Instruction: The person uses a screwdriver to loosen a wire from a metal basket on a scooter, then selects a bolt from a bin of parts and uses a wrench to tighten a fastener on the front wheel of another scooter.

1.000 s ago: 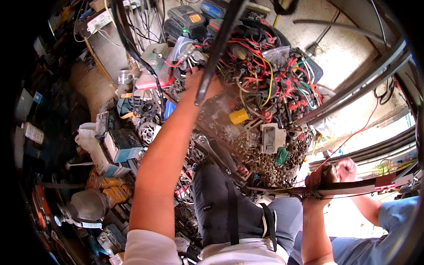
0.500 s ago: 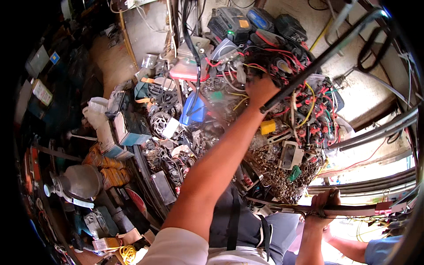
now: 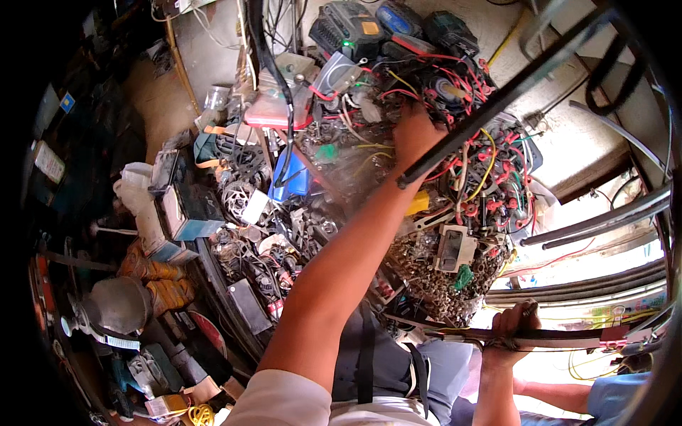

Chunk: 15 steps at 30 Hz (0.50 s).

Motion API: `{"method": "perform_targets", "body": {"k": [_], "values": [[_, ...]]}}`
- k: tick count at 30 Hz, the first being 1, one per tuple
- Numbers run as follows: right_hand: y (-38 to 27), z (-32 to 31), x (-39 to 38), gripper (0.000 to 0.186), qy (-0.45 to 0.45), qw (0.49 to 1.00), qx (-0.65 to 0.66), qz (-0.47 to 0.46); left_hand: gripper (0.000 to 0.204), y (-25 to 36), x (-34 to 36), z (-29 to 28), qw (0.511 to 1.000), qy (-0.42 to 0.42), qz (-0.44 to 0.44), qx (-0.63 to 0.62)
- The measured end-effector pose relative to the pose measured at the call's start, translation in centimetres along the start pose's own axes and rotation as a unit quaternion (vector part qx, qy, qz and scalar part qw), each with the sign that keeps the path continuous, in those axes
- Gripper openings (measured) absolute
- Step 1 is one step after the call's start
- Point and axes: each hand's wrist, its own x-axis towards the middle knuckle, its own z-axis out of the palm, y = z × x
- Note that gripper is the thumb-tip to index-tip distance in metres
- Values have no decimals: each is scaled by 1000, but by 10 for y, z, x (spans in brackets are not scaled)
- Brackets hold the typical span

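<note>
My left hand (image 3: 418, 135) reaches over the cluttered bench into a tangle of red and black wires (image 3: 465, 92). Its fingers are buried among the leads, so what they touch is hidden. A black bar (image 3: 497, 106) crosses in front of the wrist. Beside the forearm lie a yellow block (image 3: 418, 203) and a grey-white rectangular part (image 3: 455, 248) on a heap of small metal pieces (image 3: 426, 280). At lower right, my right hand (image 3: 513, 326) has its fingers wrapped round a dark rail (image 3: 568, 339) along the bench's near edge.
Battery packs (image 3: 348, 32) stand at the back, near a red-lidded clear box (image 3: 277, 113). A blue plastic piece (image 3: 289, 176) lies left of my forearm. Boxes (image 3: 186, 213) and a grey rounded machine (image 3: 117, 305) fill the left. Another person's blue-sleeved arm (image 3: 568, 394) shows at lower right.
The whole view has shifted, so the bench sits further left in the picture. My left hand has pushed a little further into the wires. My right hand still grips the rail.
</note>
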Motion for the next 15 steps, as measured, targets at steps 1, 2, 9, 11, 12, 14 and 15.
{"method": "perform_targets", "body": {"k": [1,2,9,11,12,14,15], "values": [[1,-3,2,26,-30,1000,8,1,35,2,-4,-2,999,25,23,3],[2,-6,3,26,-61,998,14,1,36,0,-3,-5,1000,-9,18,0],[1,0,4,23,-14,1000,24,8,41,5,-8,-46,974,-195,7,115],[-1,0,5,21,41,999,29,15,39,10,-13,-70,957,-226,23,177],[-2,-2,5,22,41,998,38,20,34,15,-10,-86,928,-272,73,245],[-2,5,5,22,35,998,37,26,32,-14,-1,-116,943,-229,57,233],[-1,9,4,23,35,999,33,26,33,-21,6,-128,930,-232,44,283]]}}
